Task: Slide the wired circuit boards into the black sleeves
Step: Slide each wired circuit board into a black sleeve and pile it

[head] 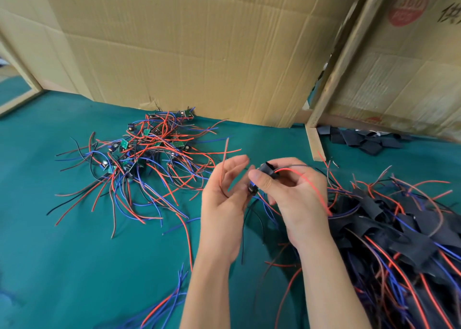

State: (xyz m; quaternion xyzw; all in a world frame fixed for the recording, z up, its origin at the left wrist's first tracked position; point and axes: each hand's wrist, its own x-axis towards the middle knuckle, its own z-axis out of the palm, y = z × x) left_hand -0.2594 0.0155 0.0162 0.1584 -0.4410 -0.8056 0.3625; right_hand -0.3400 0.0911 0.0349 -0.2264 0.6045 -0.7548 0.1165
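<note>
My right hand point(289, 191) pinches a black sleeve point(268, 170) between thumb and fingers, above the green table. Red and black wires come out of the sleeve's right end. A small circuit board point(252, 188) shows just below the sleeve, between my two hands. My left hand point(224, 199) is beside it, palm turned inward, fingers loosely spread, with a red wire point(223, 164) running up past its fingers. Whether the left fingers hold the board or the wire is hidden. A tangled pile of bare wired boards point(147, 151) lies to the left.
A heap of sleeved boards with wires point(389, 229) fills the right side. Loose empty black sleeves point(359, 139) lie at the back right beside a wooden post point(314, 141). Cardboard sheets point(187, 42) wall off the back. A few stray wires point(164, 303) lie at the front.
</note>
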